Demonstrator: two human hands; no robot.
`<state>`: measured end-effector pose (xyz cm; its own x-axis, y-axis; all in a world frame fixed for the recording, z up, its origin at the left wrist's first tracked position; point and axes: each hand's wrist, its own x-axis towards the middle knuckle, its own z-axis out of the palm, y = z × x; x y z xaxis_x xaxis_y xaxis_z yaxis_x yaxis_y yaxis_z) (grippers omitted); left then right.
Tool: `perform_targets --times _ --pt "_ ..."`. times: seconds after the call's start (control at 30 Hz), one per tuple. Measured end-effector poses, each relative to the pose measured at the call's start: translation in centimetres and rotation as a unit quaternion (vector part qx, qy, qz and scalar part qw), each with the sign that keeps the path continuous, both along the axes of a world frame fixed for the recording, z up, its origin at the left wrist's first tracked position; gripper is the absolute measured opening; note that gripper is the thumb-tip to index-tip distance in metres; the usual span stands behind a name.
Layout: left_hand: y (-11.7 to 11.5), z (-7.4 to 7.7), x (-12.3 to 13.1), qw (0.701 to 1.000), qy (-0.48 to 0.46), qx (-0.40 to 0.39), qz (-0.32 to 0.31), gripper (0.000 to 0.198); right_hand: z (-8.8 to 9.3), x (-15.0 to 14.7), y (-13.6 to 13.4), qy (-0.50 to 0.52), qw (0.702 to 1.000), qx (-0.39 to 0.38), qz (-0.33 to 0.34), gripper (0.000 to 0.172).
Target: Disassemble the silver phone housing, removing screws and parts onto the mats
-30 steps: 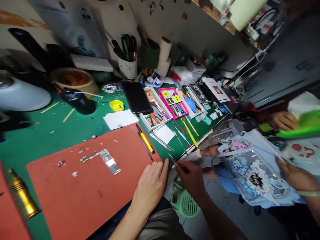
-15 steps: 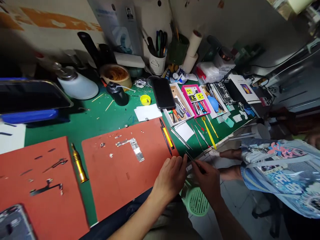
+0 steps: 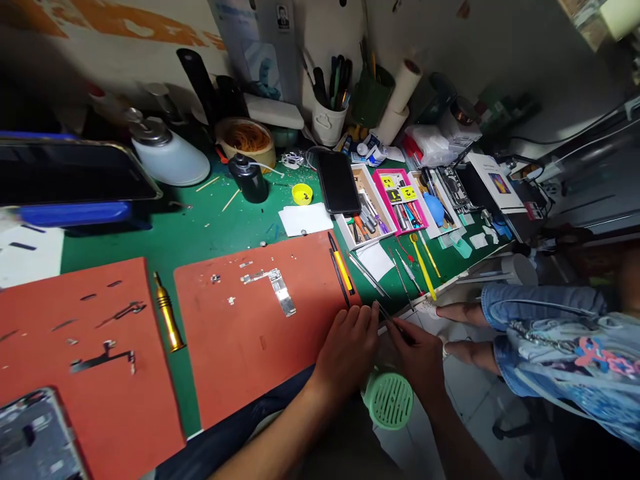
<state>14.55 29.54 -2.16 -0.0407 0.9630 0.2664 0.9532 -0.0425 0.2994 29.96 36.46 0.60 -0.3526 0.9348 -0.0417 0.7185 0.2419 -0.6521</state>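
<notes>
My left hand point(image 3: 347, 343) is closed, its fingers curled at the right front corner of the orange mat point(image 3: 225, 360); whatever they grip is hidden. Close beside it, my right hand point(image 3: 421, 357) pinches thin dark tweezers point(image 3: 384, 313), whose tips point toward the left fingers. On the mat lies an L-shaped phone logic board point(image 3: 283, 295) with several tiny parts around it. A yellow-and-black pen-like tool point(image 3: 342, 267) and a slim black stick point(image 3: 339, 277) rest on the mat's right side, just beyond my left hand.
Metal tools point(image 3: 369, 275), a yellow tool point(image 3: 423, 267) and parts trays point(image 3: 367, 213) stand to the right. A gold screwdriver point(image 3: 169, 313) lies between the two mats. A green basket point(image 3: 391, 400) is below my hands. A person in denim shorts point(image 3: 525, 360) stands right of the bench.
My view has shifted slightly left, so the bench things appear further right. Both hands keep nearly the same pose close together. The person at the right has changed position.
</notes>
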Motion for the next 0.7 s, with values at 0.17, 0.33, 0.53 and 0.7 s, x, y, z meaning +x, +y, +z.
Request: perform_targets --times 0.17,0.33,0.53,0.7 --pt "0.0 0.3 -0.1 1.0 -0.002 -0.013 -0.002 0.054 0.4 -0.1 0.1 -0.016 0.999 -0.023 -0.019 0.03" --pt "0.1 0.1 0.0 1.0 -0.017 -0.013 -0.002 0.053 0.6 -0.3 0.2 -0.025 0.998 -0.041 -0.045 0.031" --pt "0.2 -0.2 0.2 0.999 -0.034 -0.009 0.003 0.052 1.2 -0.6 0.5 -0.053 0.996 -0.054 -0.036 0.034" --pt "-0.2 -0.5 0.0 0.999 -0.052 -0.003 -0.008 0.055 1.5 -0.9 0.6 -0.031 0.997 -0.044 -0.052 0.034"
